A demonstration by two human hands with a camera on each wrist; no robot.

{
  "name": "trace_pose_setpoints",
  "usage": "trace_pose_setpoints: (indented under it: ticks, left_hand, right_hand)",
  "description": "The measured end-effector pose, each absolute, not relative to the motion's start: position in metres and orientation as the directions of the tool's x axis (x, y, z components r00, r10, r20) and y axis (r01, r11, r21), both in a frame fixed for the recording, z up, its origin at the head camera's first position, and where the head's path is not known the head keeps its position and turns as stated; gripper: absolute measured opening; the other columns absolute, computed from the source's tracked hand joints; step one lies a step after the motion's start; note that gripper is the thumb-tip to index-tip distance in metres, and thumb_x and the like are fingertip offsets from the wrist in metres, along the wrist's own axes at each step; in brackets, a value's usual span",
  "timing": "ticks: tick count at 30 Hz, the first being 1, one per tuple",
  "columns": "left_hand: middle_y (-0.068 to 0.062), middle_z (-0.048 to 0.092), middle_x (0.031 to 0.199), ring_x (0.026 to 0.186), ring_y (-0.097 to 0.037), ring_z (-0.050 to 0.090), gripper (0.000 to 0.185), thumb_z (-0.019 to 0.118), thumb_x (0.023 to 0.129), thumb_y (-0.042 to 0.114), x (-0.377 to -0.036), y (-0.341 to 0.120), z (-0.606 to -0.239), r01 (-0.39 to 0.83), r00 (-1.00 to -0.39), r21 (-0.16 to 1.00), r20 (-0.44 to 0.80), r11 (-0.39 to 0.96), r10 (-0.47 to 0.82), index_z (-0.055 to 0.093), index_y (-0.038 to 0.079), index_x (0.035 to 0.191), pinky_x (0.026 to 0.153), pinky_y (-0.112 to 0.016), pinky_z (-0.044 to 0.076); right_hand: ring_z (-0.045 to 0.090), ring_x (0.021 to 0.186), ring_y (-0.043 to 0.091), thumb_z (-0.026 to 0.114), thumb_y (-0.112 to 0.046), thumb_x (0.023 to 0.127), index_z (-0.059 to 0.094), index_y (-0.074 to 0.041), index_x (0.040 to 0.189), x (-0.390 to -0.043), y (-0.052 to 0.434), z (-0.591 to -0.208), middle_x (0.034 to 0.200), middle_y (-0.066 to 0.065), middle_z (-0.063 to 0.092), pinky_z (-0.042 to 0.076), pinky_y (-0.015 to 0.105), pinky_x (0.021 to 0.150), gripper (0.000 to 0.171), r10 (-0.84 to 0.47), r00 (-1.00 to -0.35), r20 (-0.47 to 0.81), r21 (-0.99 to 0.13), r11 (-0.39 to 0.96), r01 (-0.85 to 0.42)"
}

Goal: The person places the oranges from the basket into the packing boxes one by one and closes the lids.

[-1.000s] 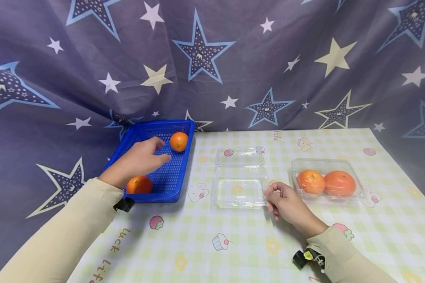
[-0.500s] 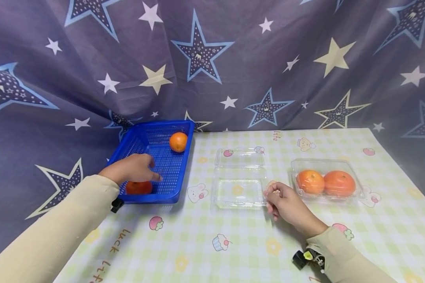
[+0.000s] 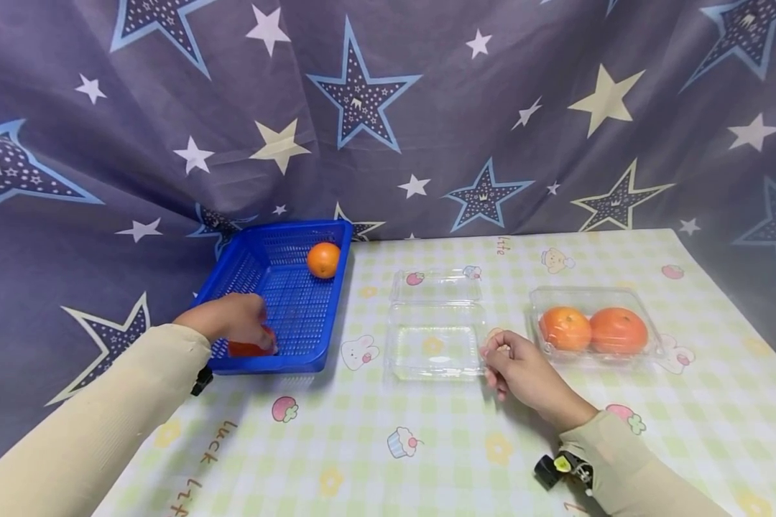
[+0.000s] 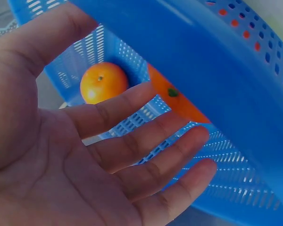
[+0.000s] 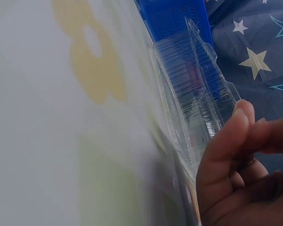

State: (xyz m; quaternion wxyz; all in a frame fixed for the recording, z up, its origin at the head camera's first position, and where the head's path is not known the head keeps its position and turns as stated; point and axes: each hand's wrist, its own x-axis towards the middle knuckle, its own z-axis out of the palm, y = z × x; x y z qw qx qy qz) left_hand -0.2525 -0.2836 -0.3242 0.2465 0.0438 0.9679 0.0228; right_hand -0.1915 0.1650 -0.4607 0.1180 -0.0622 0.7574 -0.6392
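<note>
The left hand (image 3: 233, 324) is inside the blue basket (image 3: 291, 327) at the left of the head view, at its near left corner. Its fingers are spread and only slightly bent in the left wrist view, reaching over the near orange (image 3: 248, 349); that orange (image 4: 177, 101) lies just beyond the fingertips (image 4: 198, 136), and contact cannot be told. No grip is closed on it.

The right hand (image 3: 524, 370) rests on the table (image 3: 427, 445) at lower centre-right. Its thumb and fingertips (image 5: 236, 127) pinch the near right rim of the open clear box (image 3: 436, 345).

Containers:
- Basket: holds two oranges. The near one is mostly hidden under the left hand. The far orange (image 3: 323, 259) sits at the far right corner, well apart from the hand.
- Open box: at frame centre, just right of the basket. Its tray holds nothing; its lid (image 3: 436, 286) lies flat behind, hinged open.
- Second clear box (image 3: 595, 330): right of the right hand, near but not touching. It holds two oranges (image 3: 591, 329) side by side, touching each other.

A star-print curtain (image 3: 388, 115) fills the upper frame.
</note>
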Motion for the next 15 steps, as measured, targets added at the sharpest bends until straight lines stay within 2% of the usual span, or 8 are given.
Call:
trace_pose_setpoints:
  ticks: [10, 15]
  left_hand:
    - [-0.016, 0.065, 0.103, 0.091, -0.031, 0.061, 0.061, 0.085, 0.082, 0.022, -0.254, -0.289, -0.332, 0.055, -0.867, 0.068, -0.491, 0.996, 0.082, 0.059, -0.009, 0.128, 0.08, -0.043, 0.058]
    - [-0.014, 0.065, 0.1, 0.089, -0.029, 0.061, 0.055, 0.085, 0.082, 0.019, -0.256, -0.292, -0.339, 0.051, -0.874, 0.065, -0.48, 0.997, 0.076, 0.061, -0.006, 0.124, 0.077, -0.041, 0.058]
  right_hand:
    - [0.054, 0.05, 0.016, 0.053, -0.007, 0.103, 0.047, 0.002, 0.103, -0.191, 0.164, -0.461, 0.065, 0.008, 0.058, 0.052, 0.031, 0.049, 0.011, -0.245, -0.964, -0.102, -0.983, 0.172, 0.06]
    - [0.054, 0.05, 0.016, 0.054, -0.008, 0.103, 0.047, 0.002, 0.102, -0.191, 0.165, -0.461, 0.065, 0.008, 0.058, 0.052, 0.031, 0.049, 0.012, -0.246, -0.964, -0.099, -0.984, 0.171, 0.057]
